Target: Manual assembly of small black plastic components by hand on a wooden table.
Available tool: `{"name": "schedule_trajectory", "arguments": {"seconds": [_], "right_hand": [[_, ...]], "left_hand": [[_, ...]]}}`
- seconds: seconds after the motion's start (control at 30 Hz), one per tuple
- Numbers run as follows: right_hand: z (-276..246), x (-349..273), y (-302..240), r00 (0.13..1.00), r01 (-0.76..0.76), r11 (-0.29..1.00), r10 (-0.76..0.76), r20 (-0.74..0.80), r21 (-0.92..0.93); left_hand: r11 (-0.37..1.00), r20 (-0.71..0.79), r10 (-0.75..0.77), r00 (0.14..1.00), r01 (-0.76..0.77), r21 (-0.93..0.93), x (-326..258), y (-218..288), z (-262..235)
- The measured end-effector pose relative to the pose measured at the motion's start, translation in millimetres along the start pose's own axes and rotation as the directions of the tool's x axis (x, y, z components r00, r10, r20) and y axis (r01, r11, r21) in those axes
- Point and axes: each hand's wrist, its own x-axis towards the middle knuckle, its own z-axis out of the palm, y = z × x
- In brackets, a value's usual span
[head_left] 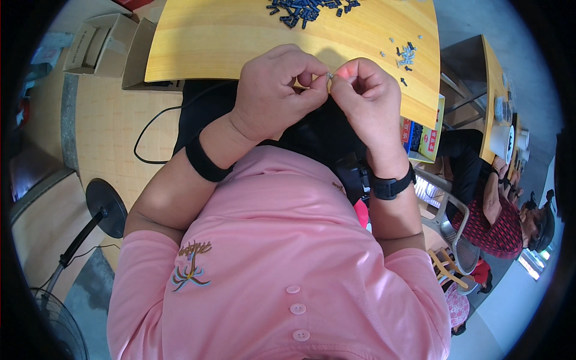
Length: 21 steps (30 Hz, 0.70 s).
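Note:
My left hand (277,90) and my right hand (370,99) meet at the near edge of a yellow wooden table (210,42). Both are closed in a pinch, thumb against forefinger. Between their fingertips is a tiny silvery metal piece (329,76), too small to make out its exact kind. Beyond my hands lies a pile of small black plastic parts (300,11). To the right of my right hand, small silvery metal pieces (406,55) are scattered on the table, with a few dark ones among them.
Cardboard boxes (99,45) stand left of the table. A colourful box (429,141) holding dark parts sits below its right edge. At lower left is a fan (57,318) on the floor. Another person (495,216) sits at a second table (495,90) on the right, near a metal chair (459,240).

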Motion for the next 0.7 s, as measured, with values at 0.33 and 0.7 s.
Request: {"name": "schedule_trajectory", "arguments": {"seconds": [0.33, 0.7], "right_hand": [[-12, -2, 0, 0.983, 0.169, 0.983, -0.162, 0.084, -0.075], [-26, -5, -3, 0.955, -0.043, 0.971, -0.029, 0.295, 0.234]], "left_hand": [[0.797, 0.349, -0.464, 0.814, 0.556, -0.235, 4, 3, -10], [0.341, 0.630, -0.475, 0.614, 0.789, -0.512, 2, -3, -11]]}}
